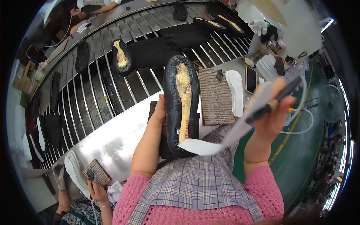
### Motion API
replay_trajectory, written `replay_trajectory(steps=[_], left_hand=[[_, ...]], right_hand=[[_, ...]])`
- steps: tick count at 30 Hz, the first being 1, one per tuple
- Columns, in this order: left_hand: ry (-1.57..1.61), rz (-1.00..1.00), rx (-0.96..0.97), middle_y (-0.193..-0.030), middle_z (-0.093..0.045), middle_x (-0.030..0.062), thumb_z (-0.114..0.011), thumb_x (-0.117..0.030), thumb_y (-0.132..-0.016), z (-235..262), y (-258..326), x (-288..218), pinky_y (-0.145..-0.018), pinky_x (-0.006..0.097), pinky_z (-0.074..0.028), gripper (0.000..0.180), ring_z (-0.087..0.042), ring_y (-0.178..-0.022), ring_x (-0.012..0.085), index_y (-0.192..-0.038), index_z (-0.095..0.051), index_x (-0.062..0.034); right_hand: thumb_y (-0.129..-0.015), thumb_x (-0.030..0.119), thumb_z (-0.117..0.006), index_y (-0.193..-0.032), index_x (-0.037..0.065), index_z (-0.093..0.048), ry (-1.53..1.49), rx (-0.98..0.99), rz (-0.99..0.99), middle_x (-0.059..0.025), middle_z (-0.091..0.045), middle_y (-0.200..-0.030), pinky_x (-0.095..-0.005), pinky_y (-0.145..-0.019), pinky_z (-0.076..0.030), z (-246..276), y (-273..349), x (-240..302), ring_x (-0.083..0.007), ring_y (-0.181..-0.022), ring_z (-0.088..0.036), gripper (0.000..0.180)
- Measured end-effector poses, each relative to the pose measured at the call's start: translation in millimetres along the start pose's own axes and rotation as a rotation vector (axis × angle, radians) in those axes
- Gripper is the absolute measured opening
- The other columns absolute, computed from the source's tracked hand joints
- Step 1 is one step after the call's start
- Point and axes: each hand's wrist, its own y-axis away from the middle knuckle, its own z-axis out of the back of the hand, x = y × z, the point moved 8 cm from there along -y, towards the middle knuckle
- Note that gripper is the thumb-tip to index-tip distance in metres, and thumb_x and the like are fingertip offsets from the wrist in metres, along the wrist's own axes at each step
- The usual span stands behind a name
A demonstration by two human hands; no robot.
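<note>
One shoe (188,80), bottom up at the bench (108,138), is gripped by the left hand (159,108); the right hand (275,112) seems to pinch one white strip (202,147) and one brush (258,112) (both blurred). Fitting looks underway; next calls for alignment. Three similar shoes (120,56) lie beyond.

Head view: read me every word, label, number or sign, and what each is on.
I don't copy print out, but it stands here:
Red lettering: on the held shoe; not quoted.
White label: same shoe, too small to read.
Red marks: second shoe, too small to read.
</note>
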Motion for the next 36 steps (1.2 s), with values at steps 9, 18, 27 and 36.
replay_trajectory(steps=[9, 18, 27, 36], left_hand=[[0.012, -0.037, -0.008, -0.12, -0.062, 0.0143, -0.053, -0.076, -0.077, 7, -2, 8, -0.093, 0.035, -0.051, 0.093, -0.063, -0.106, 0.0211, -0.132, -0.049, -0.0007], [0.034, -0.065, 0.027, -0.127, -0.058, 0.0162, -0.042, -0.077, -0.082, -3, -25, -6, -0.096, 0.037, -0.05, 0.094, -0.06, -0.113, 0.0242, -0.137, -0.044, -0.0005], [0.009, -0.086, 0.005, -0.12, -0.062, 0.0153, -0.046, -0.076, -0.082, 1, -22, -2, -0.092, 0.034, -0.052, 0.091, -0.063, -0.106, 0.0223, -0.132, -0.049, 0.0001], [-0.044, -0.066, 0.008, -0.117, -0.063, 0.0135, -0.049, -0.077, -0.08, 18, -22, 13, -0.089, 0.032, -0.052, 0.091, -0.063, -0.102, 0.0195, -0.128, -0.051, 0.0007]], right_hand=[[-0.102, 0.033, -0.042, -0.1, -0.002, -0.052, 0.08, -0.004, -0.191, -0.0125, -0.06, -0.092, -0.0288, -0.057, -0.056, -15, -33, -55, -0.0158, -0.075, -0.064, 0.037], [-0.098, 0.046, -0.047, -0.087, 0.007, -0.037, 0.035, 0.092, 0.013, -0.0105, -0.043, -0.069, -0.0259, -0.038, -0.048, -57, -3, 25, -0.0235, -0.041, -0.05, 0.042], [-0.101, 0.04, -0.044, -0.094, 0.006, -0.046, 0.129, 0.052, -0.283, -0.0051, -0.055, -0.084, -0.0279, -0.055, -0.049, -59, -16, -20, -0.0136, -0.072, -0.057, 0.034], [-0.099, 0.036, -0.052, -0.088, 0.008, -0.06, 0.389, -0.098, -0.437, 0.004, -0.052, -0.075, -0.0162, -0.046, -0.031, 11, -42, -114, -0.0007, -0.06, -0.041, 0.032]])
